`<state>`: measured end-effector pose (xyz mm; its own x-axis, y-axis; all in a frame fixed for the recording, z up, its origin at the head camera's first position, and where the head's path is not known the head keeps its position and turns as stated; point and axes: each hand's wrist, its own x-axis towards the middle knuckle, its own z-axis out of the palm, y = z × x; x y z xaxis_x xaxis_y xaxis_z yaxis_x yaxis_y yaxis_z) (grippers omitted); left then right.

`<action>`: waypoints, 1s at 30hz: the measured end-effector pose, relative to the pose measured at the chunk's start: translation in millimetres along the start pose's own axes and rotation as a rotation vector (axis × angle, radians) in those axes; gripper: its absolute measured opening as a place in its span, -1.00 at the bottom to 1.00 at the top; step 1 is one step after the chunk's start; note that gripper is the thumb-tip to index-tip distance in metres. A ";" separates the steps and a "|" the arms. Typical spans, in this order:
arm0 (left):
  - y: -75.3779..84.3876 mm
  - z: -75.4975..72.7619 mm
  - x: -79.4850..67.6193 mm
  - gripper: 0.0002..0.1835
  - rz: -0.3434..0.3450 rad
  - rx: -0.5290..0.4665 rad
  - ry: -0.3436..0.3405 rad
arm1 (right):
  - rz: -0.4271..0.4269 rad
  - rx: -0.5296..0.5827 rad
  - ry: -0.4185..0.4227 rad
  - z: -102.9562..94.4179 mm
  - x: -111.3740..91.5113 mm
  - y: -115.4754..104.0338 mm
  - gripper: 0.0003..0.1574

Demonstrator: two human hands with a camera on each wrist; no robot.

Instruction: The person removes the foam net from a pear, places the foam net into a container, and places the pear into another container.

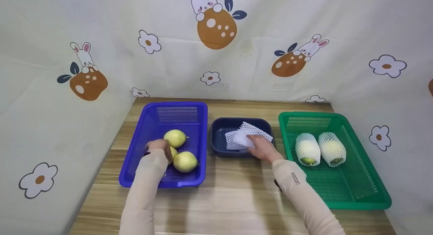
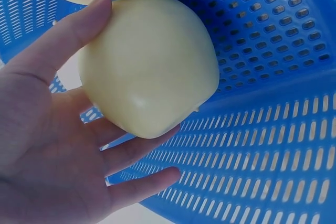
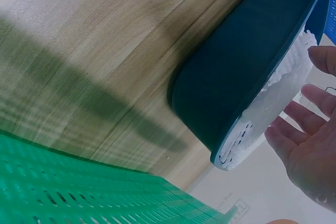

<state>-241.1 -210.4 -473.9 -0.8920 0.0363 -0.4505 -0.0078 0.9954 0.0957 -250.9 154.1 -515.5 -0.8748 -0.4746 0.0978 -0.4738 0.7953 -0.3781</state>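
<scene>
My left hand is in the blue basket, holding a pale yellow round fruit between thumb and fingers. The ring and little fingers extend past the fruit's side. Beside it lie two more such fruits, a rear one and a front one. My right hand reaches over a dark blue bin of white foam net sleeves. In the right wrist view its thumb and fingers are spread apart, fingertips at the foam; firm contact is hard to tell.
A green basket stands on the right with two fruits in foam nets, one on the left and one on the right. The wooden table meets a patterned cloth backdrop behind and at both sides.
</scene>
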 end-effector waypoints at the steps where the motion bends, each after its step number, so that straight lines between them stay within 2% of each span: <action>1: 0.1 0.0 0.7 -0.44 -0.005 0.007 -0.013 | -0.005 0.001 0.004 -0.7 -0.4 0.1 -0.42; 5: 1.4 -0.2 2.6 -0.45 -0.017 0.027 -0.043 | -0.012 0.005 0.008 -3.0 -1.2 0.9 -0.43; 12: 3.3 0.7 4.0 -0.62 -0.036 0.055 -0.078 | -0.022 0.005 -0.003 -3.3 -1.5 3.3 -0.45; 18: 3.9 0.1 6.7 -0.62 -0.053 0.052 -0.122 | -0.011 0.006 0.004 -3.5 -2.2 5.1 -0.45; 30: 3.9 0.2 9.8 -0.64 -0.063 0.042 -0.128 | -0.010 0.000 0.009 -5.4 -3.9 6.1 -0.47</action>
<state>-249.8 -206.0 -478.2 -0.8256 -0.0184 -0.5639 -0.0409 0.9988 0.0272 -250.9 162.8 -513.3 -0.8708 -0.4790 0.1103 -0.4826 0.7906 -0.3770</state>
